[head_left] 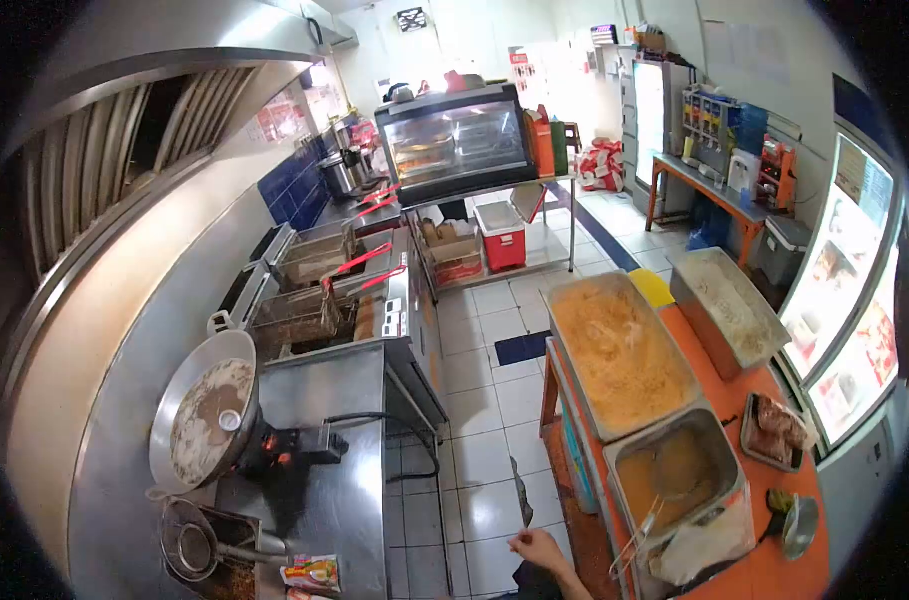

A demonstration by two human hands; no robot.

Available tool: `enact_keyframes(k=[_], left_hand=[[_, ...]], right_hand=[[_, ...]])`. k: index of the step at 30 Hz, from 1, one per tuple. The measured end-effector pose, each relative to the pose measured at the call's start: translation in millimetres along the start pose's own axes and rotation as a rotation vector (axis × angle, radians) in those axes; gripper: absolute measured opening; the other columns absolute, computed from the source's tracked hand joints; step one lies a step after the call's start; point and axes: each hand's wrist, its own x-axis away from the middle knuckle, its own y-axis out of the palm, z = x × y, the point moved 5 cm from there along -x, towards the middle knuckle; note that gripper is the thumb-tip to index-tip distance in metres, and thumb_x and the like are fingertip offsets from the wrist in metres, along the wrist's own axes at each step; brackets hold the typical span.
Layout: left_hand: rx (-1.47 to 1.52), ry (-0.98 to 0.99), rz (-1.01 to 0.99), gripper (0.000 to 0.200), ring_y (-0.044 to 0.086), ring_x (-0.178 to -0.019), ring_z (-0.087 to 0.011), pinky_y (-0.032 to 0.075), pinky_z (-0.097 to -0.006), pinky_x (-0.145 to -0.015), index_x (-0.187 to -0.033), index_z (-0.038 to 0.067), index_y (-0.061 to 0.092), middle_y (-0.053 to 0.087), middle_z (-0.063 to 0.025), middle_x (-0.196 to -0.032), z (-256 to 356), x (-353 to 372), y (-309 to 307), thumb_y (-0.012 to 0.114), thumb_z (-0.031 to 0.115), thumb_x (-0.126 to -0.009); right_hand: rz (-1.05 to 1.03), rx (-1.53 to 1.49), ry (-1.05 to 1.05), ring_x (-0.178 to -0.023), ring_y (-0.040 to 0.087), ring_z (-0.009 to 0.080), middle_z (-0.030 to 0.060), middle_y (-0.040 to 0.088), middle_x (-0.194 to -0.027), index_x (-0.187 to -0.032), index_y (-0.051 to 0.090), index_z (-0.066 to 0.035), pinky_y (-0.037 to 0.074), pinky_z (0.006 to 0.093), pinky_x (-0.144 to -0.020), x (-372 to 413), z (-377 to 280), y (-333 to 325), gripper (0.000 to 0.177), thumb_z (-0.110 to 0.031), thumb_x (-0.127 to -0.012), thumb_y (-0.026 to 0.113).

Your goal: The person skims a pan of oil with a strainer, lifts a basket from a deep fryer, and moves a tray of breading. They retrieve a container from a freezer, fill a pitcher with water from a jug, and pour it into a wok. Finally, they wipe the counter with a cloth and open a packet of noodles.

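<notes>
My right hand (541, 548) is low in the view, over the tiled floor and left of the orange table (803, 480). Its fingers are curled together; whether anything is between them I cannot make out. A dark narrow shape (522, 495) shows just beyond the fingers, apparently on the floor. Nearest on the right is a metal pan of brownish liquid (615, 452) with a wire-handled tool (651, 515) in it. Behind it stands a large tray of orange breading (625, 350). My left hand is out of view.
To the left, a wok of bubbling oil (210, 420) sits over a lit burner (275, 445), with a strainer (188, 540) nearby. Fryers with red-handled baskets (300, 310) line that side. A glass display warmer (460, 140) stands ahead. A tray of meat (775, 430) lies right.
</notes>
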Motion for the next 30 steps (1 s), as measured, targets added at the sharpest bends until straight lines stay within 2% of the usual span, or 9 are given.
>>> enact_keyframes(k=[4,5,7,9,17,21,25,28,30], left_hand=[[0.242,0.160,0.008,0.069,0.057,-0.106,-0.0366,0.041,-0.0454,-0.093,-0.108,0.004,0.065,0.063,-0.0227,-0.106,21.5,-42.3,-73.0,0.037,0.064,-0.087],[0.358,0.150,0.165,0.065,0.063,-0.093,-0.0287,0.047,-0.0413,-0.083,-0.098,0.003,0.067,0.067,-0.0163,-0.093,113.6,36.1,-177.7,0.038,0.061,-0.089],[0.829,0.205,0.499,0.040,0.061,-0.072,-0.0112,0.047,-0.0268,-0.066,-0.090,0.003,0.066,0.064,-0.0045,-0.074,145.3,30.2,-261.4,0.047,0.039,-0.092],[0.729,0.234,0.766,0.034,0.057,-0.069,-0.0110,0.046,-0.0271,-0.064,-0.100,0.001,0.064,0.064,-0.0045,-0.077,174.8,20.0,-339.8,0.050,0.032,-0.094],[0.806,0.422,0.658,0.029,0.061,-0.074,-0.0152,0.047,-0.0307,-0.069,-0.105,0.003,0.062,0.065,-0.0080,-0.082,226.5,-86.9,-554.7,0.053,0.027,-0.091],[0.761,0.337,0.659,0.030,0.063,-0.076,-0.0192,0.048,-0.0320,-0.071,-0.104,0.001,0.062,0.067,-0.0107,-0.086,226.2,-119.8,-639.9,0.051,0.026,-0.091],[0.866,0.188,0.719,0.029,0.064,-0.073,-0.0206,0.049,-0.0318,-0.070,-0.103,0.001,0.063,0.067,-0.0116,-0.082,200.8,-155.4,-683.5,0.051,0.025,-0.091],[1.061,-0.003,0.873,0.028,0.064,-0.073,-0.0201,0.049,-0.0321,-0.069,-0.102,0.001,0.063,0.067,-0.0125,-0.082,178.2,-185.3,-680.0,0.051,0.024,-0.091],[1.111,-0.263,1.014,0.028,0.064,-0.071,-0.0198,0.049,-0.0330,-0.067,-0.099,0.001,0.063,0.067,-0.0120,-0.078,175.3,-184.0,-691.2,0.050,0.023,-0.090]], right_hand=[[0.201,-0.021,-0.181,-0.054,0.049,0.0111,0.0052,0.051,-0.055,-0.067,0.053,-0.001,0.040,0.0291,-0.051,-113.9,-114.3,-62.9,0.035,-0.030,-0.084,0.065],[0.257,-0.122,-0.258,-0.050,0.040,0.0133,0.0069,0.047,-0.053,-0.066,0.052,-0.001,0.036,0.0323,-0.048,-141.0,-143.5,-72.1,0.037,-0.030,-0.083,0.066],[0.195,-0.090,-0.301,-0.051,0.042,0.0139,0.0084,0.047,-0.054,-0.070,0.052,0.001,0.037,0.0318,-0.049,-201.2,-203.6,-89.0,0.033,-0.027,-0.085,0.064],[0.120,-0.064,-0.420,-0.052,0.046,0.0148,0.0086,0.051,-0.057,-0.076,0.054,0.000,0.039,0.0312,-0.051,-293.1,-228.8,-93.0,0.029,-0.026,-0.086,0.062],[0.146,0.418,-0.709,-0.065,0.060,0.0276,0.0114,0.059,-0.069,-0.085,0.060,-0.004,0.047,0.0374,-0.061,-581.7,-433.3,-100.1,0.019,-0.023,-0.082,0.061],[0.400,0.805,-1.163,-0.069,0.056,0.0328,0.0115,0.055,-0.072,-0.098,0.059,-0.008,0.047,0.0412,-0.067,-706.3,-495.2,-74.3,0.031,-0.030,-0.077,0.066],[0.271,0.950,-1.199,-0.080,0.061,0.0364,0.0130,0.064,-0.082,-0.105,0.055,-0.006,0.046,0.0475,-0.077,-835.2,-507.6,-29.6,0.047,-0.037,-0.073,0.068],[-0.557,1.019,-0.520,-0.084,0.064,0.0356,0.0194,0.065,-0.084,-0.087,0.065,-0.005,0.051,0.0460,-0.070,-922.4,-483.9,17.6,0.036,-0.036,-0.068,0.068],[-0.512,1.028,-0.724,-0.079,0.066,0.0334,0.0179,0.066,-0.080,-0.080,0.067,-0.006,0.053,0.0434,-0.069,-911.3,-501.6,15.7,0.026,-0.031,-0.073,0.068]])
